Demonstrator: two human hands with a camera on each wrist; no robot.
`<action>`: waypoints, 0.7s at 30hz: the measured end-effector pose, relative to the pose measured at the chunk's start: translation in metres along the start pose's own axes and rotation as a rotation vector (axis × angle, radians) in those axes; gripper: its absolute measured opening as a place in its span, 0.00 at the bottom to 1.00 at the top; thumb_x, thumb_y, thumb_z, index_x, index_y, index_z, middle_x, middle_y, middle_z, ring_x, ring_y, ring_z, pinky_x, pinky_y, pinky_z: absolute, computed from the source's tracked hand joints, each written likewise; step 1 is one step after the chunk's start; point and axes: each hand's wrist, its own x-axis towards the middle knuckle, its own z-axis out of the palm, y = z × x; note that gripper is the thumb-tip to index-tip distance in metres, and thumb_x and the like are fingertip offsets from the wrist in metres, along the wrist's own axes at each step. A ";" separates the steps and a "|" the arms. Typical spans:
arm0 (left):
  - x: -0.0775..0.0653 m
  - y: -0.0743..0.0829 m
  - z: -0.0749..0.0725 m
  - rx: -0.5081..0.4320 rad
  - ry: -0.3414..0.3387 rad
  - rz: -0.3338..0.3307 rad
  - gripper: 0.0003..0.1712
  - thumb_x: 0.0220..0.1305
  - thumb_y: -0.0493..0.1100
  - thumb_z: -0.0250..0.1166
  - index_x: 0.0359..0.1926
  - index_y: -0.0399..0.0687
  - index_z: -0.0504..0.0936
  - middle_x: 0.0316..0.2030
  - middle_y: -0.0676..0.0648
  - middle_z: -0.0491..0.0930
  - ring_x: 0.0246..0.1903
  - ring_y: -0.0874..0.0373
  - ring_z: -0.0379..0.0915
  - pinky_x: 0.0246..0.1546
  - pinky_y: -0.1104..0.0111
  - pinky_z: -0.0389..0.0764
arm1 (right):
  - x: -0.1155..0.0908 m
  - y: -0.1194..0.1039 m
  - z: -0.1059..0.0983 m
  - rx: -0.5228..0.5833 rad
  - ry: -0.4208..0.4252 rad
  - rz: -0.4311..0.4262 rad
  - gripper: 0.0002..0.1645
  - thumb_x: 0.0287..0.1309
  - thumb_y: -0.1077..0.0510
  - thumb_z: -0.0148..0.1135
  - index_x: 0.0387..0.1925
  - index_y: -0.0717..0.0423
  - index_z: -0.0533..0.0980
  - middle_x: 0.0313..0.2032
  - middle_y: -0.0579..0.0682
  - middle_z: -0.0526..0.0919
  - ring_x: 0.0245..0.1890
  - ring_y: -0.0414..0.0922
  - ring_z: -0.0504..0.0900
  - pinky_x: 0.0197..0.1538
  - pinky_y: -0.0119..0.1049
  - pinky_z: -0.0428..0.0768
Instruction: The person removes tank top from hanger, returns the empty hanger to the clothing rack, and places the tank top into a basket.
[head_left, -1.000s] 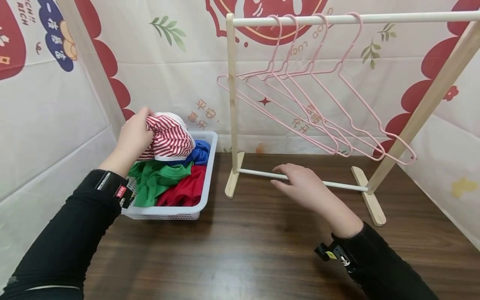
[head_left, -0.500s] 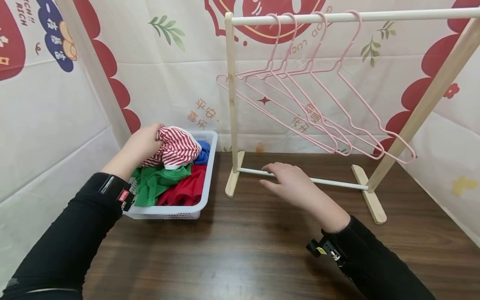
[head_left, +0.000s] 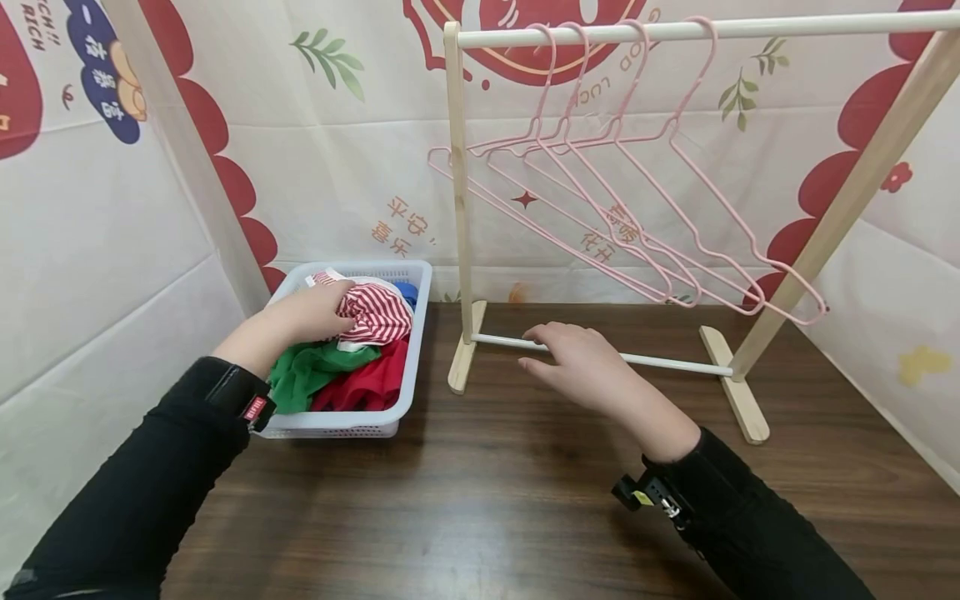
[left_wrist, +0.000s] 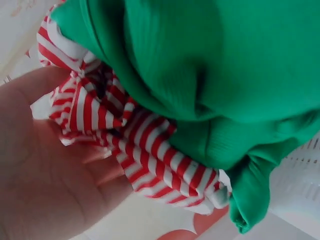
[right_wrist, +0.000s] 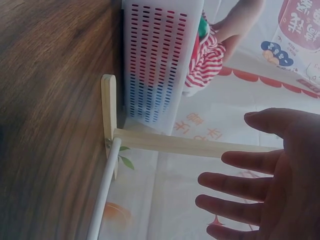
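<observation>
My left hand is low over the white basket, gripping a red-and-white striped garment with white trim. In the left wrist view, the striped cloth is bunched between thumb and fingers, and the fingertips are hidden behind it. Right beside it lies a green garment, with a red garment to its right. A bit of blue cloth shows at the basket's back. My right hand hovers by the rack's lower bar, its fingers spread and holding nothing.
A wooden rack with a white top rail stands right of the basket. Several pink hangers hang from the rail. Printed cloth walls enclose the brown table at the back and sides.
My left hand has moved down and to the right with the striped garment, which now lies lower in the basket. The right hand has shifted slightly left.
</observation>
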 end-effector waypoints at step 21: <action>-0.019 0.044 0.002 0.214 0.198 -0.042 0.36 0.62 0.46 0.64 0.67 0.36 0.66 0.60 0.30 0.69 0.60 0.34 0.65 0.57 0.39 0.66 | -0.001 -0.009 -0.011 -0.013 0.015 0.008 0.26 0.65 0.44 0.59 0.56 0.57 0.77 0.53 0.55 0.80 0.55 0.54 0.77 0.57 0.54 0.70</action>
